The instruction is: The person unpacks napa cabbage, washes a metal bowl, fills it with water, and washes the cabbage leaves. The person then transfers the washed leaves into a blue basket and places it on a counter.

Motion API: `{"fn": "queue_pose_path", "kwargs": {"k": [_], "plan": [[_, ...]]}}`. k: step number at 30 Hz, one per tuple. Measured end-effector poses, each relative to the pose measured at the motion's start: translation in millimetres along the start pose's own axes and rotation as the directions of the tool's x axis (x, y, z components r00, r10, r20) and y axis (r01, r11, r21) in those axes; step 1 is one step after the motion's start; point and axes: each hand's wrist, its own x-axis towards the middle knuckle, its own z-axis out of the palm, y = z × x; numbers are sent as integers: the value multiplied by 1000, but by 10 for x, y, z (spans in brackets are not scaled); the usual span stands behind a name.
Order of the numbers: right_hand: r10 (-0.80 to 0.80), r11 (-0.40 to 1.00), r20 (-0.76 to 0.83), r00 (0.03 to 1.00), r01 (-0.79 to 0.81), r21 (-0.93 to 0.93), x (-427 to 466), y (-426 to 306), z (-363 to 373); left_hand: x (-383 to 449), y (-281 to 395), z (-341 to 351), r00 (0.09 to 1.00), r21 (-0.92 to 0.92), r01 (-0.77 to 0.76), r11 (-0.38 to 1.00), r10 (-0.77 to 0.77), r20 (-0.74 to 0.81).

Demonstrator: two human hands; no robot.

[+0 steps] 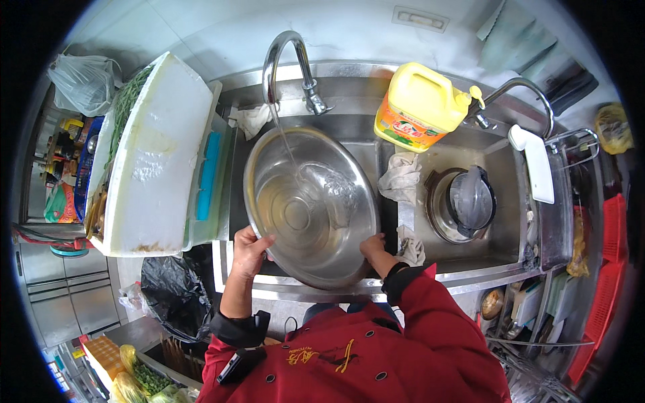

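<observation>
A large round stainless steel basin is tilted over the left sink bowl, with water moving inside it. My left hand grips its rim at the lower left, thumb on the inner side. On the lower right my right hand holds the rim, its fingers partly hidden behind the basin. A stream of water runs from the chrome gooseneck faucet into the basin.
Between the two bowls stands a yellow detergent jug, with grey rags below it. The right sink bowl holds a black-rimmed pot. A white foam box stands left, above a black garbage bag.
</observation>
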Motion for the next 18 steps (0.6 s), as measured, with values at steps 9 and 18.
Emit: {"fn": "queue_pose_path", "kwargs": {"k": [9,18], "plan": [[-437,844,398,807,521,-129,574,849,-23,386,411,806,998,229,51,972,-41,-51],[-162,870,207,965,41,491,-483,504,-596,332,657,657,983,81,-3,997,18,-183]]}}
